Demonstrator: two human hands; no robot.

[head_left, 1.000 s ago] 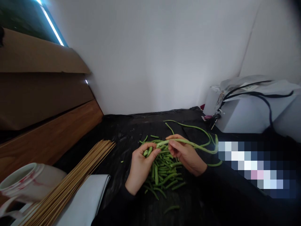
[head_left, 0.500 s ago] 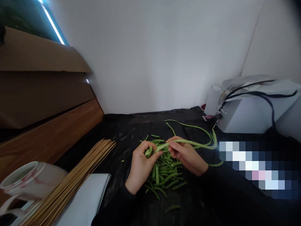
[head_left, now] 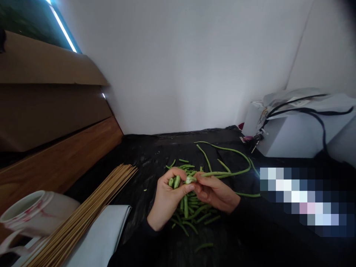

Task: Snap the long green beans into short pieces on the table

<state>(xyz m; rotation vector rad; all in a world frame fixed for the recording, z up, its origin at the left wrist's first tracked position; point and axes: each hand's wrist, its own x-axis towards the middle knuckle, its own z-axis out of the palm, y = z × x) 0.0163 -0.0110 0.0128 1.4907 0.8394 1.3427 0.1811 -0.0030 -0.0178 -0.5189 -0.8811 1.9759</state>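
My left hand [head_left: 170, 194] is closed around a few short green bean pieces [head_left: 174, 181], their ends poking out above the thumb. Fingers pinched, my right hand [head_left: 215, 191] grips a long green bean [head_left: 217, 173] whose pale broken end sits between both hands. The two hands nearly touch. Beneath them lies a pile of cut bean pieces [head_left: 191, 204], partly hidden by the fingers. Behind the right hand, another long bean [head_left: 236, 150] curves over the black plastic sheet [head_left: 155, 148].
At the left are a bundle of thin wooden sticks [head_left: 91, 207], a folded white sheet [head_left: 101, 230] and a white mug [head_left: 47, 211]. A cardboard box [head_left: 50, 111] stands behind them. White boxes with black straps [head_left: 294, 137] stand at the right. A blurred patch covers the right side.
The bean's thick end has come away from my left hand and now shows a broken tip. My right hand has shifted slightly down and left, and the bean's far part has changed position.
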